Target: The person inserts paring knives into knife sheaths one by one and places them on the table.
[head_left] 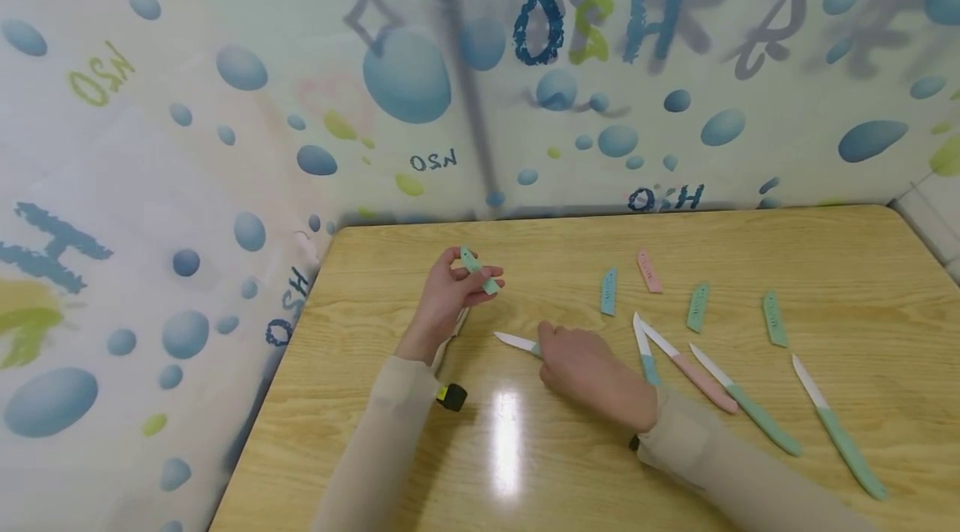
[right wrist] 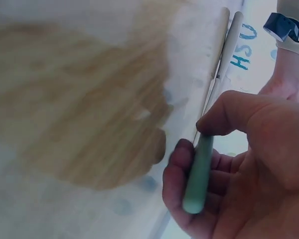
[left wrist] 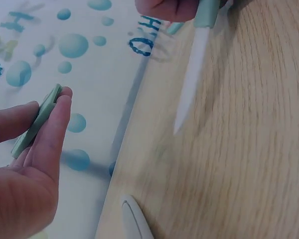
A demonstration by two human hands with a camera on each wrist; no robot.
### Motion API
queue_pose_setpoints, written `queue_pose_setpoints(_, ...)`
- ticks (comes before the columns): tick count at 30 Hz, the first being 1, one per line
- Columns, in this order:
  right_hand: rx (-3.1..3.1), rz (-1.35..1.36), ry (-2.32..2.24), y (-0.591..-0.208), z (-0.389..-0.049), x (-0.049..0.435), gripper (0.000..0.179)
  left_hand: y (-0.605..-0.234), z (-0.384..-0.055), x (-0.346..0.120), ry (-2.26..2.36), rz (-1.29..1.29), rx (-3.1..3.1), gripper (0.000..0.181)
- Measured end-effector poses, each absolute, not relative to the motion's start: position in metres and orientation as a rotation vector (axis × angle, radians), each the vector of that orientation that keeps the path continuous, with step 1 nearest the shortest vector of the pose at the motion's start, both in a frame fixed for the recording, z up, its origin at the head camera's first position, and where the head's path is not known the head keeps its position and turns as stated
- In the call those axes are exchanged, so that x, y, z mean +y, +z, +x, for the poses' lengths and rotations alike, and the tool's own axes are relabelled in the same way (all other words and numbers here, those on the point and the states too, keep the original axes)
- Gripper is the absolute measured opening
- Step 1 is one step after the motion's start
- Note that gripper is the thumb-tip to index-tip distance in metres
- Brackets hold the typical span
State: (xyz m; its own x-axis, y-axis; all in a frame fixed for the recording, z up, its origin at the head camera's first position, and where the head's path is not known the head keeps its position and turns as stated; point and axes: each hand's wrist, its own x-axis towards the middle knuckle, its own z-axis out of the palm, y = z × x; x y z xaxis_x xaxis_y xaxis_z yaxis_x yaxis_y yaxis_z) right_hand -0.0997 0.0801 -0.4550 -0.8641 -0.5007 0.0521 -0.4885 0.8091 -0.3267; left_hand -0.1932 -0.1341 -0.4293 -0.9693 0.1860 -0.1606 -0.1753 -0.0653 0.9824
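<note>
My left hand (head_left: pixel 442 298) pinches a small green blade cover (left wrist: pixel 37 124) between thumb and fingers, raised above the left part of the table. Curled round the green handle (right wrist: pixel 198 179) of a paring knife is my right hand (head_left: pixel 588 373). Its white blade (head_left: pixel 516 341) points left, toward the left hand, and is bare. In the left wrist view the blade tip stands apart from the cover. Most of the handle is hidden by the right hand in the head view.
On the wooden table (head_left: pixel 570 465), right of my hands, lie a blue-handled knife (head_left: pixel 647 357), a pink-handled knife (head_left: pixel 697 378) and green-handled knives (head_left: pixel 757 415). Behind them are blue (head_left: pixel 608 292), pink (head_left: pixel 649 271) and green covers (head_left: pixel 697 307). White handles (right wrist: pixel 222 42) lie beside my left wrist.
</note>
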Motion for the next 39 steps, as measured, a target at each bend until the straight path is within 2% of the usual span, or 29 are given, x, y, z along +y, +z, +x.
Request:
queue_pose_setpoints(9, 2.883, -0.758, -0.665, -0.457, -0.089, 0.096, 0.023, -0.435, -0.193, -0.133, 2.163, -0.050, 1.921, 0.022)
queue_pose_setpoints(14, 2.896, -0.619, -0.768, -0.458, -0.088, 0.102, 0.013, -0.438, -0.190, -0.131, 2.160, -0.049, 1.930, 0.026)
queue_pose_setpoints(22, 2.942, -0.465, -0.791, -0.450, -0.089, 0.112, 0.023, -0.443, -0.183, -0.127, 2.265, -0.094, 1.833, 0.028)
queue_pose_setpoints(39, 3.068, -0.492, -0.889, -0.449, -0.080, 0.136, 0.015, -0.448, -0.161, -0.088, 2.480, -0.143, 1.596, 0.017)
